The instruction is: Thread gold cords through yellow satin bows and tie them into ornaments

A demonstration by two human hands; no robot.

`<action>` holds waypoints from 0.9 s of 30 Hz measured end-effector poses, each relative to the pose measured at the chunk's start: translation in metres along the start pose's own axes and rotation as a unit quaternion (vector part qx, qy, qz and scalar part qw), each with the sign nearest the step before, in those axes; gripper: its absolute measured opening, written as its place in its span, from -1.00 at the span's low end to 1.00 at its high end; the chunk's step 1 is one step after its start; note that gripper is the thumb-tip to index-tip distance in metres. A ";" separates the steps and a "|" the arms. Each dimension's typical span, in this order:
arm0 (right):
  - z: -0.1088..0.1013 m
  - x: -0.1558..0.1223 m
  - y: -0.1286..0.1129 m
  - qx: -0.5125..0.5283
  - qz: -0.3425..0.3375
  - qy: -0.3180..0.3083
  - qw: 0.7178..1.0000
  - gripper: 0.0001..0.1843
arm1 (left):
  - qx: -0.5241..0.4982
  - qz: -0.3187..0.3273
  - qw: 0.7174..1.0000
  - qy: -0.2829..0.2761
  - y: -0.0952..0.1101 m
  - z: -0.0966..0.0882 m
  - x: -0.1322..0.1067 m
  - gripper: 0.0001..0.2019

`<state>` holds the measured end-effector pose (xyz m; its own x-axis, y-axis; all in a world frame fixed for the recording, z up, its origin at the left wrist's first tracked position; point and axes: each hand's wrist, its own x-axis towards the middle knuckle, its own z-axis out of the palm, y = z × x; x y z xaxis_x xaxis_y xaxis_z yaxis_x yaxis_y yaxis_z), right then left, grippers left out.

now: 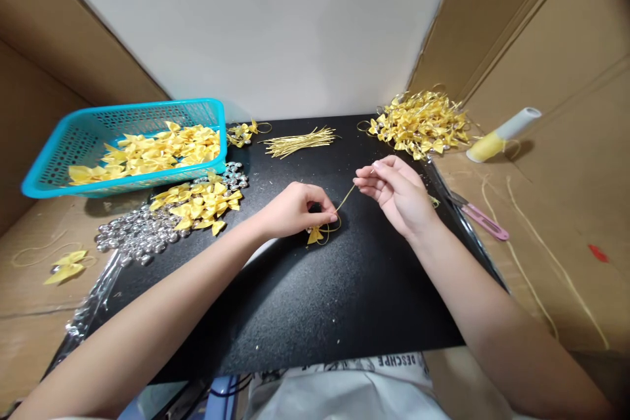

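One cord (346, 198), light and limp I judge, fingertip-pinched by left hand (299, 211) and right hand (398, 195), well inside the worktop's near edge (339, 361); I'd grip near its tip.

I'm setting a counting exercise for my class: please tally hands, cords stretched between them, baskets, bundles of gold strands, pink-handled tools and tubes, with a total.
Hands: 2 (left hand, right hand)
Stretched cord: 1
Blue basket: 1
Bundle of gold strands: 1
Pink-handled tool: 1
Tube: 1
Total: 7
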<state>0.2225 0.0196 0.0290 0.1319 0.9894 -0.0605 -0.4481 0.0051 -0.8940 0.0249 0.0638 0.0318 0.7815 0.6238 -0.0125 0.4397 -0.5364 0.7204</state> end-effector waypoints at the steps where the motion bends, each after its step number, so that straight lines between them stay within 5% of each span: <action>1: 0.000 0.000 0.000 0.001 -0.001 0.000 1.000 -0.71 | 0.002 -0.018 1.000 -0.005 0.000 -0.001 0.000 -0.83; 27: -0.006 0.007 0.002 -0.006 -0.014 0.016 1.000 -0.71 | 0.122 0.016 0.991 -0.059 0.000 -0.011 -0.002 -0.90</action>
<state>0.2276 0.0257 0.0243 0.1722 0.9838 -0.0494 -0.4341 0.0308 -0.9004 0.0185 0.0686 0.0398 0.8364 0.5417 -0.0843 0.4973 -0.6850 0.5325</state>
